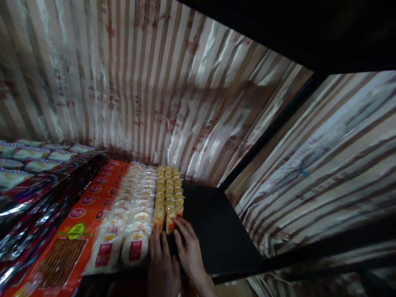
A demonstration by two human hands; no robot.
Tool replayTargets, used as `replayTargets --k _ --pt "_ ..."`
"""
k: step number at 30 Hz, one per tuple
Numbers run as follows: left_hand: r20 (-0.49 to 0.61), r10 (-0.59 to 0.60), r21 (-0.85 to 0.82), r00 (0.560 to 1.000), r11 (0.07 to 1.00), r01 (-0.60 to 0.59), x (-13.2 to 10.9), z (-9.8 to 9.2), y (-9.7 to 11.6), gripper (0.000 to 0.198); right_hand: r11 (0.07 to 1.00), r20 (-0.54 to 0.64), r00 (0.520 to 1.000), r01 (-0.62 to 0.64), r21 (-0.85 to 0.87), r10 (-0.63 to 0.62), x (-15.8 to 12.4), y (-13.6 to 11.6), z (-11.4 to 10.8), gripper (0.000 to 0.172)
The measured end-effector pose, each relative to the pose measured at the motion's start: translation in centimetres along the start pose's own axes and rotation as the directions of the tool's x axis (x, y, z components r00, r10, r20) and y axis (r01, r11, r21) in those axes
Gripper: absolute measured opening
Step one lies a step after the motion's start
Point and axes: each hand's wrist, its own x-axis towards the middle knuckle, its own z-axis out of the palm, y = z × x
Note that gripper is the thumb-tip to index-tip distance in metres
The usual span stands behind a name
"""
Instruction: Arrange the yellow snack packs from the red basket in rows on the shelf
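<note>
Yellow film wraps the small snack packets [168, 194], which stand in three close columns on the black shelf [216, 235], just right of the round white biscuit packs [140, 218]. From my remote place I judge that the step in hand is to set and straighten the front of these columns. With the left hand [163, 264] I have the fingers long and close together, tips at the front packet of the left column; with the right hand [190, 251] I have the fingers slightly apart, at the right front of the middle column. Whether either hand grips or only presses, I cannot tell. The next move, I think, calls for a gentle push to make the fronts even, because the right column ends farther back. Concerning writing: red labels [104, 253] on the white packs carry marks too blurred to read. Orange stick-snack bags [82, 214] show pink oval logos [87, 200] and one yellow-green oval badge [76, 231], and the striped wall sheet [139, 82] has reddish characters; none of these I can read with certainty
</note>
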Motion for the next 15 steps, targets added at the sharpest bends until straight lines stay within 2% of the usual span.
replayTargets --k 4,7,15 --pt "-0.088 0.050 0.026 0.995 0.998 -0.048 0.1 0.8 -0.5 0.067 1.000 -0.043 0.999 -0.001 -0.011 0.001 0.1 -0.1 1.2 0.031" --pt "-0.107 0.075 0.037 0.991 0.997 -0.072 0.4 0.6 -0.5 0.065 0.999 -0.078 0.997 -0.023 -0.046 0.019 -0.1 -0.2 1.6 0.031" --pt "-0.030 0.119 0.089 0.992 0.989 -0.116 1.1 -1.2 0.3 0.061 0.998 -0.100 0.993 -0.067 0.013 0.068 -0.8 -0.3 1.9 0.031"
